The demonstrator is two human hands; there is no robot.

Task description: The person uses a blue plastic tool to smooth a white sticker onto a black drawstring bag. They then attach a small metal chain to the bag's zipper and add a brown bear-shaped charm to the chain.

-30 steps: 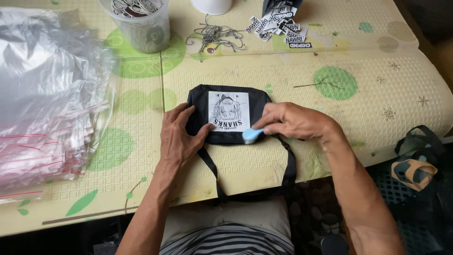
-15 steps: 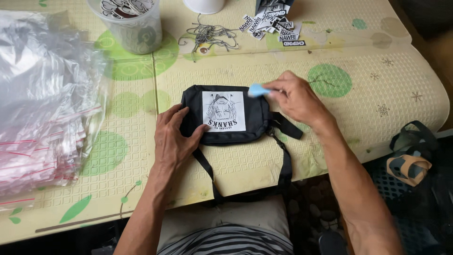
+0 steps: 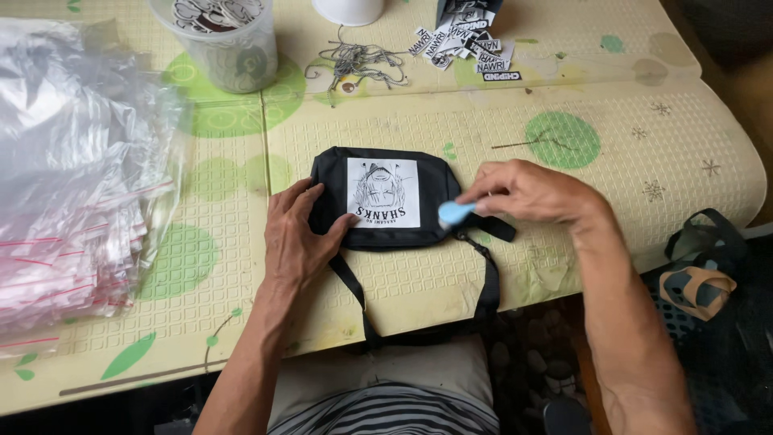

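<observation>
2 hands on black pouch (image 3: 385,197); left hand (image 3: 294,238) flat | right hand (image 3: 527,192) pinching blue tool (image 3: 456,212)

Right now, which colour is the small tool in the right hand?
Light blue tool, pinched by the right hand; head view.

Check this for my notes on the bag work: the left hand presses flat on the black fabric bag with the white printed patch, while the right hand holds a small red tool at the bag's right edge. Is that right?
One detail is off: the small tool in the right hand is light blue, not red. The head view shows it at the right edge of the black fabric bag with the white printed patch, while the left hand presses flat on the bag's left side.
</observation>
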